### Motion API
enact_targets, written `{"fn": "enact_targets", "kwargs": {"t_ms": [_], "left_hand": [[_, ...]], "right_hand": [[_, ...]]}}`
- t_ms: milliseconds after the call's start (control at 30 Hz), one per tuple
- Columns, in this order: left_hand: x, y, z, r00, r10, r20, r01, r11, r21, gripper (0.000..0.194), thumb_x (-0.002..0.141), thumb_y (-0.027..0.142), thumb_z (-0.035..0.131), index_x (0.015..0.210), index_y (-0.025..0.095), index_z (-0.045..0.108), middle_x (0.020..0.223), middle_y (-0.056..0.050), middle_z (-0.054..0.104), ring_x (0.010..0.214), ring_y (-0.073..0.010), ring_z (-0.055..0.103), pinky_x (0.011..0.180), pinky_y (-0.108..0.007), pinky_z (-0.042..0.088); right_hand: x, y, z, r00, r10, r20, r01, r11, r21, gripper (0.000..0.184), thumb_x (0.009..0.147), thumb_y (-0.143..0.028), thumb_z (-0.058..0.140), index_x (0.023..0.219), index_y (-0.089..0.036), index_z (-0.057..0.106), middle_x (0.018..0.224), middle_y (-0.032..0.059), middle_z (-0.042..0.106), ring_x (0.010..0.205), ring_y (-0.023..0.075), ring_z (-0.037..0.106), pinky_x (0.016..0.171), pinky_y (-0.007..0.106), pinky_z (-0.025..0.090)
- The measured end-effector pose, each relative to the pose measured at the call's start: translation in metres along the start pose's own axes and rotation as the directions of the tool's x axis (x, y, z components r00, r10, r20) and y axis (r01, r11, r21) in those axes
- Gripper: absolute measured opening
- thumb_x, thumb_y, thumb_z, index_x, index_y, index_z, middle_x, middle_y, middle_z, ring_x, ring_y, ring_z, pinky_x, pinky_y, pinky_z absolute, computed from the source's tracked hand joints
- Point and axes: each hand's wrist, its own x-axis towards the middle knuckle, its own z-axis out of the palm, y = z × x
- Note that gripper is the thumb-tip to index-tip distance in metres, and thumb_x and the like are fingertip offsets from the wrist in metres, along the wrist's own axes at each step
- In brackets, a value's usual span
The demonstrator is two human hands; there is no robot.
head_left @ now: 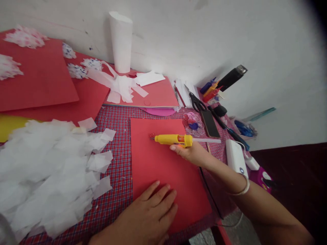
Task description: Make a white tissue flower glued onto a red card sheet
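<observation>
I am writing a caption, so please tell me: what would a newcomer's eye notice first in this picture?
A newcomer's eye would probably fall first on the yellow glue gun in the right hand, held over the red sheet where the left hand lies. Next come the heap of white paper pieces at the picture's left and the white paper roll by the wall.

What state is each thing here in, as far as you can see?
Glue gun: held, glue stick protruding behind
Right hand: gripping glue gun
Red sheet: lying flat
Left hand: flat on red sheet
Paper pieces: heaped loosely
White tube: upright
Phone: flat, screen dark
Scissors: apparently shut
</observation>
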Motion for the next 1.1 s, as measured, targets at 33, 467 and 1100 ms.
{"fn": "enact_targets", "kwargs": {"t_ms": [33, 467, 1100], "left_hand": [[0.0, 0.0, 0.0, 1.0, -0.005, -0.001, 0.005, 1.0, 0.003, 0.045, 0.103, 0.042, 0.04, 0.135, 0.015, 0.056, 0.143, -0.008, 0.06, 0.13, -0.0269, 0.055, 0.113, -0.045, 0.035], [0.0, 0.0, 0.004, 1.0, 0.01, -0.028, -0.01, 1.0, 0.026, 0.044, 0.105, 0.039, 0.034, 0.134, 0.015, 0.057, 0.141, -0.007, 0.061, 0.128, -0.027, 0.055, 0.111, -0.046, 0.035], [0.001, -0.001, 0.005, 0.999, -0.007, -0.043, 0.007, 1.0, 0.01, 0.044, 0.103, 0.041, 0.038, 0.132, 0.015, 0.059, 0.139, -0.007, 0.062, 0.126, -0.0264, 0.056, 0.112, -0.045, 0.034]], "right_hand": [[0.001, -0.001, 0.0, 1.0, -0.003, -0.005, 0.003, 1.0, -0.005, 0.046, 0.088, -0.058, 0.057, 0.102, -0.016, 0.069, 0.062, -0.0006, 0.048, 0.063, 0.0148, 0.047, 0.054, 0.025, 0.038], [0.006, 0.007, -0.001, 0.999, 0.013, -0.034, -0.011, 0.998, 0.06, 0.058, 0.082, -0.076, 0.054, 0.082, -0.019, 0.063, 0.054, -0.0018, 0.045, 0.059, 0.0146, 0.05, 0.051, 0.024, 0.039], [0.008, 0.008, 0.001, 0.998, 0.047, -0.036, -0.045, 0.997, 0.055, 0.055, 0.081, -0.073, 0.059, 0.084, -0.019, 0.063, 0.056, -0.0015, 0.047, 0.059, 0.0147, 0.049, 0.05, 0.024, 0.039]]}}
